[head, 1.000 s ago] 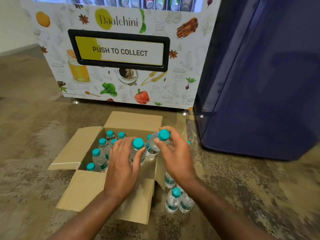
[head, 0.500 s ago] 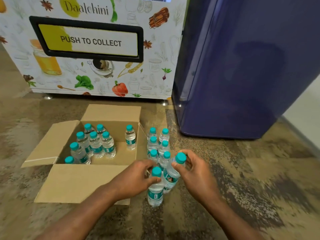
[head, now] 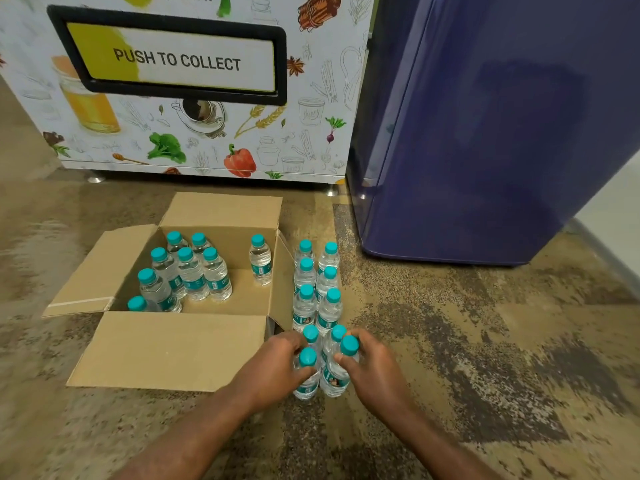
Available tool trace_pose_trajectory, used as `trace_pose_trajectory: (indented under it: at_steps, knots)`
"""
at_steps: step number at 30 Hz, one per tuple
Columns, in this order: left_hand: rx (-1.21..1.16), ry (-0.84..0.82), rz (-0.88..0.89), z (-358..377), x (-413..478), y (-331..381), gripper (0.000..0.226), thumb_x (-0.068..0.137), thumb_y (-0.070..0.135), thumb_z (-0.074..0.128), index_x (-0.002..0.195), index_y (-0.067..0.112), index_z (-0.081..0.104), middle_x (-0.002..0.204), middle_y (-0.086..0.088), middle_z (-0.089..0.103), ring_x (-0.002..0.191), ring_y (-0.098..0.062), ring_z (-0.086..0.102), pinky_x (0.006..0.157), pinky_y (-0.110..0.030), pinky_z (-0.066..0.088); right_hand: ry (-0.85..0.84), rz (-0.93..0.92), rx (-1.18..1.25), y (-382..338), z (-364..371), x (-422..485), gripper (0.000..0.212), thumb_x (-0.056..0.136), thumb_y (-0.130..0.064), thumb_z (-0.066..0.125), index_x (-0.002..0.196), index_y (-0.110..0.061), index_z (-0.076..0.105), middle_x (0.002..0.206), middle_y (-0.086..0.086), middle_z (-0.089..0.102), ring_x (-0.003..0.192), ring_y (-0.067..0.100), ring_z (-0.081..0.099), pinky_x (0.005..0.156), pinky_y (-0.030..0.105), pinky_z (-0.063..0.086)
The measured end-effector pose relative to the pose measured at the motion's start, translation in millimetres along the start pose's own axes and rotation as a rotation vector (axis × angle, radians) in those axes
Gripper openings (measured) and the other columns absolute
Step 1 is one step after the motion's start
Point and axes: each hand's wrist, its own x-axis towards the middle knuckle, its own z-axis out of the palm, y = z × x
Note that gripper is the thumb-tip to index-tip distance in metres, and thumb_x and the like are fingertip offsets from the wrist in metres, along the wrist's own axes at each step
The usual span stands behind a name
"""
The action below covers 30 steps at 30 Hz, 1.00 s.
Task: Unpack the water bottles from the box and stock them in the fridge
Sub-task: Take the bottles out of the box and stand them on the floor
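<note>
Two bottles (head: 308, 384) (gripped), left hand (head: 273, 368), right hand (head: 375, 372)

Bottle rows (head: 317, 289) right of box (head: 166, 348)

Black capitals reading "PUSH TO COLLECT" stood on the yellow-and-white flap (head: 173, 60) of the illustrated vending machine (head: 311, 140). The teal labels (head: 259, 269) on the water bottles (head: 216, 268) carried white print too small and blurred to read.
</note>
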Motion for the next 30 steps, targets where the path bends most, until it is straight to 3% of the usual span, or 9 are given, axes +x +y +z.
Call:
trace_pose_trajectory:
  at_steps: [5, 12, 16, 21, 27, 30]
  knots:
    - [0.024, 0.001, -0.008, 10.1, -3.6, -2.7, 0.027, 0.092, 0.039, 0.075, 0.114, 0.027, 0.064, 0.108, 0.013, 0.062, 0.090, -0.002, 0.058, 0.081, -0.026, 0.055, -0.036, 0.011, -0.007, 13.0, 6.3, 1.5, 0.034, 0.087, -0.028, 0.072, 0.117, -0.036, 0.058, 0.105, -0.021, 0.066, 0.094, -0.005, 0.062, 0.082, 0.028, 0.057]
    - [0.033, 0.002, 0.010, 17.7, -4.2, -3.7, 0.029, 0.093, 0.036, 0.075, 0.118, 0.027, 0.064, 0.117, 0.014, 0.061, 0.100, -0.001, 0.058, 0.089, -0.024, 0.054, -0.044, -0.002, -0.042, 21.0, 11.9, -2.3, 0.042, 0.088, -0.026, 0.071, 0.127, -0.029, 0.057, 0.108, -0.020, 0.066, 0.094, -0.006, 0.061, 0.075, 0.013, 0.051]
    - [0.021, 0.025, 0.027, 20.3, -5.1, -5.6, 0.030, 0.094, 0.037, 0.074, 0.120, 0.028, 0.064, 0.118, 0.019, 0.057, 0.102, 0.002, 0.056, 0.089, -0.019, 0.052, -0.041, 0.004, -0.063, 23.9, 15.6, -5.4, 0.051, 0.087, -0.025, 0.072, 0.134, -0.031, 0.054, 0.119, -0.020, 0.064, 0.101, -0.006, 0.061, 0.084, 0.015, 0.053]
    - [0.011, 0.023, 0.011, 23.2, -5.9, -4.1, 0.033, 0.094, 0.041, 0.073, 0.123, 0.031, 0.062, 0.123, 0.016, 0.060, 0.105, 0.002, 0.056, 0.093, -0.022, 0.052, -0.046, 0.024, -0.104, 28.1, 17.2, -8.0, 0.052, 0.087, -0.026, 0.072, 0.135, -0.026, 0.053, 0.121, -0.014, 0.064, 0.099, -0.003, 0.061, 0.081, 0.012, 0.052]
    - [0.054, 0.061, 0.012, 25.3, -9.2, 0.0, 0.049, 0.095, 0.041, 0.072, 0.139, 0.028, 0.056, 0.142, 0.010, 0.056, 0.126, -0.005, 0.053, 0.105, -0.020, 0.044, -0.050, 0.002, -0.145, 22.9, 15.7, -10.7, 0.051, 0.086, -0.026, 0.073, 0.133, -0.026, 0.054, 0.113, -0.021, 0.061, 0.095, -0.006, 0.060, 0.079, 0.008, 0.049]
    - [0.095, 0.054, 0.032, 22.4, -10.4, 3.7, 0.055, 0.095, 0.043, 0.071, 0.144, 0.027, 0.053, 0.147, 0.008, 0.055, 0.131, -0.007, 0.052, 0.107, -0.020, 0.042, -0.039, -0.033, -0.166, 24.1, 16.6, -12.2, 0.053, 0.086, -0.028, 0.073, 0.135, -0.027, 0.054, 0.121, -0.018, 0.063, 0.102, -0.005, 0.060, 0.087, 0.014, 0.051]
